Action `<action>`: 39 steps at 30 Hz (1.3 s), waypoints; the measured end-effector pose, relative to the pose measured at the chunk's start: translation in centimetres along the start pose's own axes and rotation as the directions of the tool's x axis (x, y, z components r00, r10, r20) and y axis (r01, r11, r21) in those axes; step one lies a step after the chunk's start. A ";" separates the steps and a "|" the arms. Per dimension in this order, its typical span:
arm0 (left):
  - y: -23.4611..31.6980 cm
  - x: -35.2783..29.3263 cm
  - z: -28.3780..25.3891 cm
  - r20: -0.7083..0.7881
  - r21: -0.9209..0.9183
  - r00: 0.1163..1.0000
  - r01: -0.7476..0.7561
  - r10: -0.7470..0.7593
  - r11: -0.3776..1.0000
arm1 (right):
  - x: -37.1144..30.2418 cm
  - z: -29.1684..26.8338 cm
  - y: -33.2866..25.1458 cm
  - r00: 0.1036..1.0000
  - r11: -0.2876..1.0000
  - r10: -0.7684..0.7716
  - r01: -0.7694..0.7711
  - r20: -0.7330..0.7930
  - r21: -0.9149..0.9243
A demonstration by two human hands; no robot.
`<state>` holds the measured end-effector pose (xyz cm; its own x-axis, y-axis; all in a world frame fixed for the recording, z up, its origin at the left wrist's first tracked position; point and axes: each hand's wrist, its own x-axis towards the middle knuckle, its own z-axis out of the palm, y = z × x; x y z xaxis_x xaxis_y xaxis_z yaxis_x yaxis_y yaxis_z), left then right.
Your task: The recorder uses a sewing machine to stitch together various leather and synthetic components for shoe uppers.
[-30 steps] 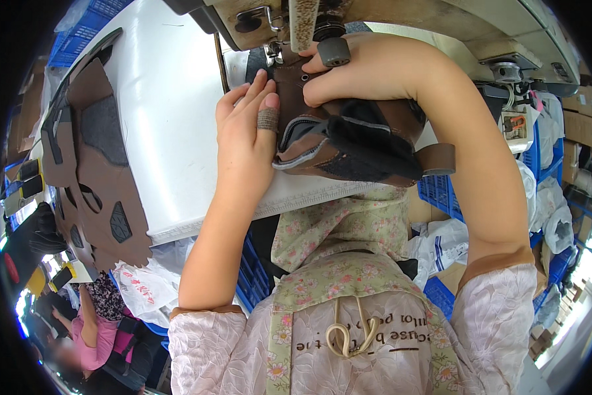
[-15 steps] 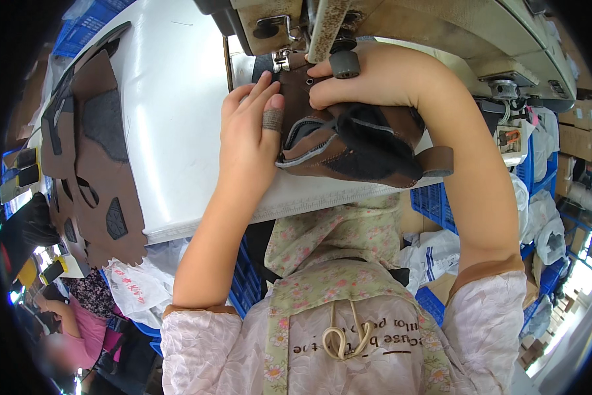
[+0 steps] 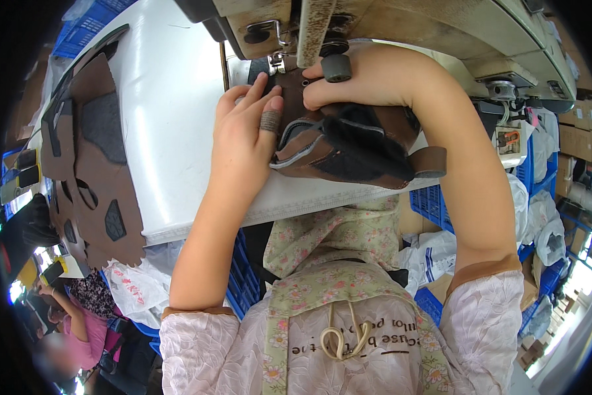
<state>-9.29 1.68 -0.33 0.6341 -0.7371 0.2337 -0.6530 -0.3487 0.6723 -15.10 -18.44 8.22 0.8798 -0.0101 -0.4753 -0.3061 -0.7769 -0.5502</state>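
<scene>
Under the presser foot [image 3: 276, 64] of a sewing machine lies a brown boot upper [image 3: 309, 155] with a grey zipper, black lining, a metal eyelet and a loop at its right end. My left hand [image 3: 246, 125] rests on its left edge beside the foot, fingers stretched out flat and a tan band around the thumb. From the right, my right hand [image 3: 355, 82] bends round behind the upper and grips it, thumb near the eyelet. Part of its fingers is hidden by the machine's dark roller [image 3: 336, 68].
The machine's body [image 3: 434, 33] overhangs both hands. Brown cut pieces with black patches [image 3: 105, 178] hang over the white table's [image 3: 177, 164] left side. Blue crates [image 3: 434, 204] and plastic bags stand below. Another person in pink [image 3: 85, 336] sits at far left.
Both hands and the upper have shifted slightly left in the picture, and the machine head appears shifted too. My grip looks the same. The person at far left has raised an arm.
</scene>
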 end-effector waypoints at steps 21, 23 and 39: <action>-0.1 0.4 0.2 -0.023 -0.030 1.000 0.015 -0.016 0.999 | -0.5 -0.8 -1.1 0.979 0.975 0.200 -0.202 0.035 0.088; -0.1 0.3 0.3 -0.029 -0.044 0.999 0.013 -0.014 0.999 | -0.5 -0.8 -1.1 0.987 0.979 0.159 -0.162 0.037 0.121; -0.3 0.5 0.3 -0.036 -0.059 0.999 0.009 -0.012 0.998 | 0.1 -0.3 -0.2 0.997 0.994 0.072 -0.072 0.003 0.086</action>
<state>-8.94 1.18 -0.62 0.6560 -0.7118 0.2510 -0.6215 -0.3208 0.7148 -14.85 -18.48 8.55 0.8545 -0.0646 -0.5155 -0.3988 -0.7175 -0.5711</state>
